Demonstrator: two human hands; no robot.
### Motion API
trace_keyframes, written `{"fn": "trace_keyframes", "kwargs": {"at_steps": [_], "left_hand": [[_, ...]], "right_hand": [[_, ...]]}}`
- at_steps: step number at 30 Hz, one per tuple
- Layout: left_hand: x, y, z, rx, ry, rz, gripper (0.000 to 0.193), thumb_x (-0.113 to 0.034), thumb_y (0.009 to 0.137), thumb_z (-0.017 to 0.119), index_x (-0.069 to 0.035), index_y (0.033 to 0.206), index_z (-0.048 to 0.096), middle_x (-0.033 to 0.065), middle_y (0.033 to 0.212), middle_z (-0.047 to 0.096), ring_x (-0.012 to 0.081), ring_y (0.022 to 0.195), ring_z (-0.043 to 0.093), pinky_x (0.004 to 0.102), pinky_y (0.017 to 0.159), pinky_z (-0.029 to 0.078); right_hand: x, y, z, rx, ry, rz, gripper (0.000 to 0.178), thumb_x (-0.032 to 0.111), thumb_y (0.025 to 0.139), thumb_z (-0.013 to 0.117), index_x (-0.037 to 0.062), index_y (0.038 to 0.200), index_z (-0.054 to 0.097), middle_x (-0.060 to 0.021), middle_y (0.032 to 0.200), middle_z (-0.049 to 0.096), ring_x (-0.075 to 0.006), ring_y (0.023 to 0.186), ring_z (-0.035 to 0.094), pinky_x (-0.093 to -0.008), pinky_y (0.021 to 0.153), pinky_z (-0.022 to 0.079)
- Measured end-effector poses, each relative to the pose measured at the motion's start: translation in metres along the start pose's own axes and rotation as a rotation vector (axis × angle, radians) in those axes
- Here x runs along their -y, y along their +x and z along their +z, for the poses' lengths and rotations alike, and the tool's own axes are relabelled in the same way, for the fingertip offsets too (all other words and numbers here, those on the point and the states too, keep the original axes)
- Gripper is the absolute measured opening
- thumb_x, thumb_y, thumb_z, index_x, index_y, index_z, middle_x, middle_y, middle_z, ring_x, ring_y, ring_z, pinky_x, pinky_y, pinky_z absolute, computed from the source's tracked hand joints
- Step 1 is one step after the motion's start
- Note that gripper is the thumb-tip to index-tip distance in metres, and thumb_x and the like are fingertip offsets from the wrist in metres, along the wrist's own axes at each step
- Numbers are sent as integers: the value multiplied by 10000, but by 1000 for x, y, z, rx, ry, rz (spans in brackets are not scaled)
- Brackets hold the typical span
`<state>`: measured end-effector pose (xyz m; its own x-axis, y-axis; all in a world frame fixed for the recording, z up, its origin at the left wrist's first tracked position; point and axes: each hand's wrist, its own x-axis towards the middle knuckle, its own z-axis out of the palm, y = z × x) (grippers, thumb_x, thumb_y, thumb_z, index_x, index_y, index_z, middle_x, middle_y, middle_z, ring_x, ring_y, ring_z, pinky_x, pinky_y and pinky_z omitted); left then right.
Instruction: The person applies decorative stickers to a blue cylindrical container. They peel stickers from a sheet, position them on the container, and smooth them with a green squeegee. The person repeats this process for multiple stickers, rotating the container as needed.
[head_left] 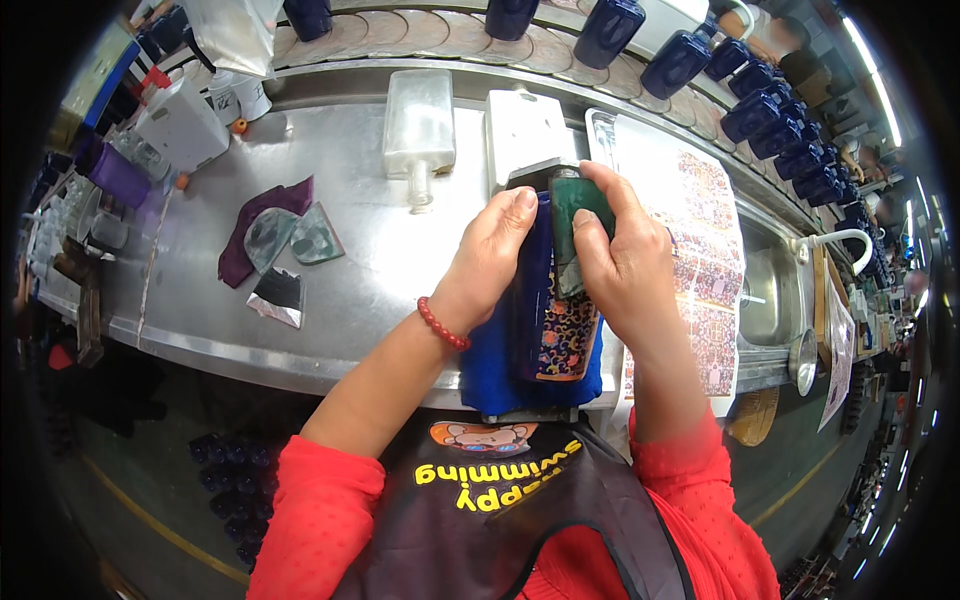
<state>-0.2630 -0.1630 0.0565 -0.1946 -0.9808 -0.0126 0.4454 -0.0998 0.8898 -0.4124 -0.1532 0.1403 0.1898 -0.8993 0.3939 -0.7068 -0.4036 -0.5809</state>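
the left hand (495, 255) lies flat and open along the dark blue bottle (535, 330), bracing it on a blue cloth (480, 370) at the steel bench (390, 270) front edge. the right hand (620, 265) grips a green pad (570, 215), pressing down the patterned label (562, 340).

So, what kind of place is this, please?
Probably a factory labelling line. A row of dark blue bottles passes on a conveyor behind a steel workbench, and sheets of patterned labels lie beside the blue bottle under both hands.
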Motion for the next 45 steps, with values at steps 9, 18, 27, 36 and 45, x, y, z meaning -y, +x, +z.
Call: {"fn": "trace_keyframes", "kwargs": {"at_steps": [9, 18, 27, 36, 45], "left_hand": [[-9, -10, -2, -64, 791, 669, 402, -332, 1063, 552, -20, 1288, 669, 186, 1215, 686, 250, 1109, 658, 354, 977, 495], [-7, -10, -4, -111, 936, 857, 360, -299, 994, 654, -38, 1235, 717, 230, 1159, 704, 378, 998, 684, 405, 891, 542], [11, -23, -10, -141, 748, 576, 523, -369, 1052, 565, 45, 1372, 580, 261, 1238, 684, 354, 1164, 672, 384, 977, 522], [19, -58, -12, -128, 688, 419, 610, -397, 1080, 482, 80, 1460, 469, 269, 1265, 661, 325, 1202, 650, 382, 1021, 490], [13, -120, 2, 37, 1250, 526, 1072, -615, 848, 712, 63, 1553, 272, 267, 1493, 434, 422, 1414, 384, 633, 1192, 136]], "right_hand": [[-31, -24, -23, -125, 293, 157, 438, 50, 931, 584, -50, 1357, 567, -191, 1153, 687, -205, 1007, 673, -330, 886, 528], [-41, -43, -9, -71, 353, 119, 436, 90, 941, 619, -29, 1357, 568, -179, 1147, 687, -228, 1004, 671, -333, 912, 521], [-57, -57, -19, -114, 183, 13, 329, 45, 918, 652, 10, 1244, 634, -138, 999, 694, -271, 903, 675, -380, 837, 528], [-40, -68, -40, 298, 380, -451, 427, -23, 692, 727, 104, 1100, 742, -77, 946, 594, -268, 851, 585, -382, 766, 469], [-57, -55, -49, 313, 509, -375, 378, -17, 719, 784, 117, 1072, 764, -63, 914, 630, -224, 859, 610, -328, 704, 482]]}}
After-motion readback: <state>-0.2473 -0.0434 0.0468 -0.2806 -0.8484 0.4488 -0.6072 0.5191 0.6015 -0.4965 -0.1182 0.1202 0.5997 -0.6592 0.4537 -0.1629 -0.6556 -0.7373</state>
